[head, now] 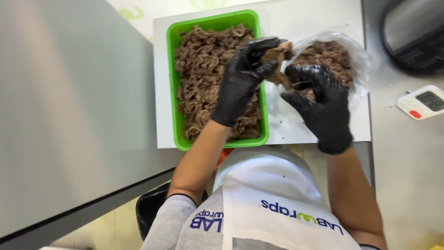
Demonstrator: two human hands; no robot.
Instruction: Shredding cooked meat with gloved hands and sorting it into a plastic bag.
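My left hand (243, 78), in a black glove, pinches a clump of brown cooked shredded meat (276, 56) above the right edge of a green tray (172, 83). The tray is filled with the same shredded meat (203, 69). My right hand (321, 109), also in a black glove, grips the lower end of that clump with curled fingers. Just behind my right hand, a clear plastic bag (363, 60) holds a mound of meat (330, 55). Tray and bag both rest on a white board (296, 125).
A small white digital device with a screen and a red button (422, 102) lies on the grey counter at the right. A dark round appliance (411, 32) stands at the top right. A broad grey surface (69, 106) fills the left. A black bin (148, 213) sits below.
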